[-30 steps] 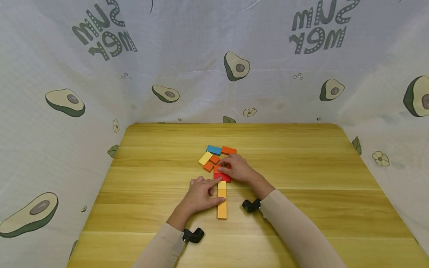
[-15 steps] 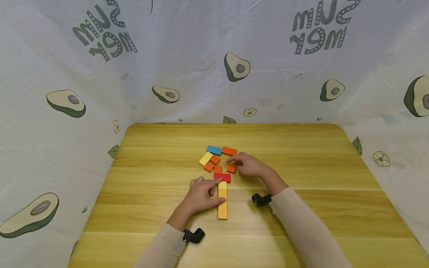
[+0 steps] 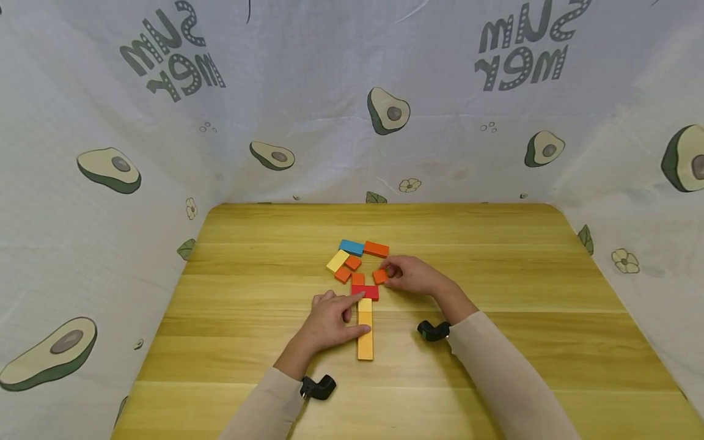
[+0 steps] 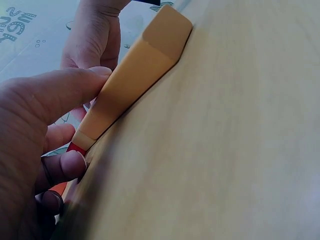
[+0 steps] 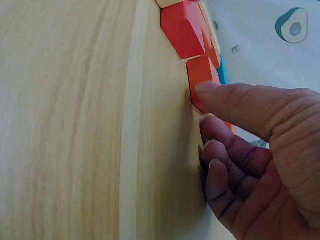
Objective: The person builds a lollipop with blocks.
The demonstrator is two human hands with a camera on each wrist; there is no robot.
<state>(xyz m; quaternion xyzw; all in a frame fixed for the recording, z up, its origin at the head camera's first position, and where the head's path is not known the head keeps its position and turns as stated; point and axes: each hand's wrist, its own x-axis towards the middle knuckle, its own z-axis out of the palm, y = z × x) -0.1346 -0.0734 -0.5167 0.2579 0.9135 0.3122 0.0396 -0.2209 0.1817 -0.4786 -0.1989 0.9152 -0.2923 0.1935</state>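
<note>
My right hand (image 3: 412,275) pinches a small orange block (image 3: 379,277) between thumb and index finger. In the right wrist view the thumb lies against that orange block (image 5: 198,72), close to the red block (image 5: 185,31). My left hand (image 3: 327,321) lays its extended index fingertip on the red block (image 3: 372,293). Its thumb touches the long yellow-orange block (image 3: 365,348), which looms large in the left wrist view. A short pale-yellow block (image 3: 365,305) joins these two in a column. Another orange block (image 3: 358,279) sits against the red block's far side.
Beyond the hands lie a blue block (image 3: 351,247), an orange oblong block (image 3: 376,249) and a yellow block (image 3: 338,261). Two small orange blocks sit beside the yellow one. A wooden table (image 3: 264,238) meets an avocado-print cloth (image 3: 324,116) at its back and sides.
My right hand has left the orange block above the red one, moved right, and taken hold of the small orange block there, which is now turned slightly. The left hand stays put.
</note>
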